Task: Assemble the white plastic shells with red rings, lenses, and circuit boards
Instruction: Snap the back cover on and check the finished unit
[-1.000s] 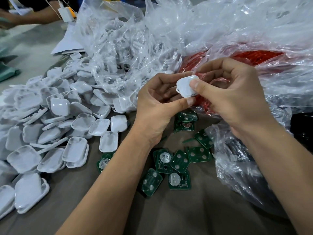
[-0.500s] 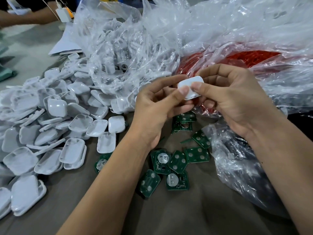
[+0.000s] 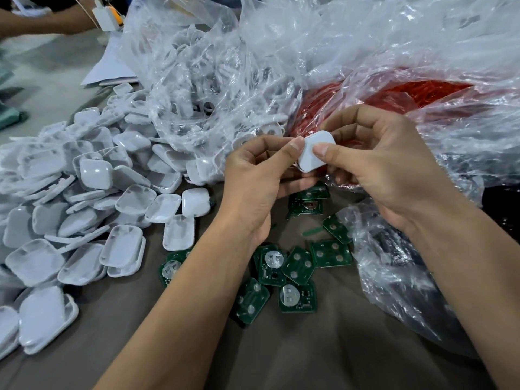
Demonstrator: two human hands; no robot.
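Observation:
A small white plastic shell (image 3: 311, 154) is held up between both hands above the table. My left hand (image 3: 261, 178) pinches its left edge with thumb and fingers. My right hand (image 3: 377, 167) grips its right side, thumb pressed on the face. Several green circuit boards (image 3: 284, 268) lie loose on the brown table below my hands. A big pile of white shells (image 3: 84, 198) spreads over the left side. Red rings (image 3: 394, 99) fill a clear plastic bag behind my right hand.
A crumpled clear bag (image 3: 202, 80) with more white parts sits at the back centre. Another clear bag (image 3: 394, 271) with dark contents lies at the right. Another person's arm (image 3: 42, 21) and a white charger (image 3: 105, 14) are at the far left.
Both hands have stayed on the shell and turned it slightly; my left thumb has shifted up onto its left edge. The shell sits a little lower and more upright than before.

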